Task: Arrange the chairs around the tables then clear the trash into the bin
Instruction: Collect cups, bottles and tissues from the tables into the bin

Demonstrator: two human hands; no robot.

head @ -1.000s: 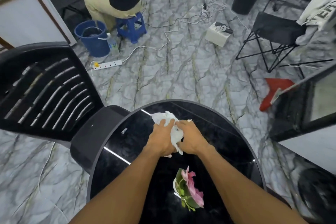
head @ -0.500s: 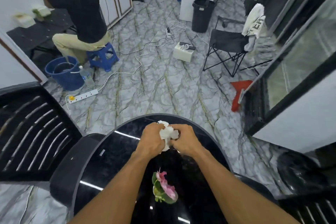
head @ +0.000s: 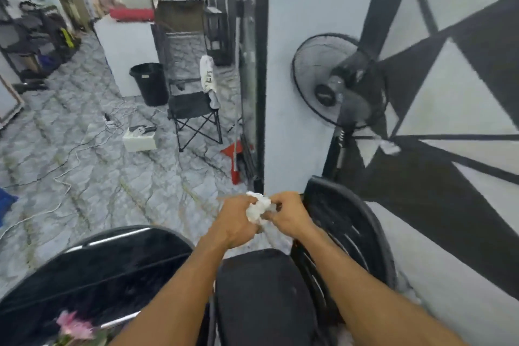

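A crumpled white tissue point(head: 257, 206) is bunched between my left hand point(head: 238, 219) and my right hand point(head: 289, 215), both closed on it in the air. Below my arms stands a black plastic chair point(head: 345, 233), its seat under my forearms and its slatted back to the right. The round black table point(head: 92, 270) lies at lower left, with a pink flower point(head: 74, 327) on its near part. A black bin point(head: 150, 83) stands on the floor far ahead, left of a folding chair point(head: 193, 109).
A black standing fan point(head: 337, 84) is against the black-and-white wall on the right. A white partition point(head: 297, 70) juts out ahead. A red dustpan point(head: 234, 159), a white box point(head: 139, 139) and loose cables point(head: 64, 154) lie on the marble floor.
My view has swung right, away from the table. Both hands lifted the tissue off the tabletop and now hold it over the black chair. The seated person is out of view.
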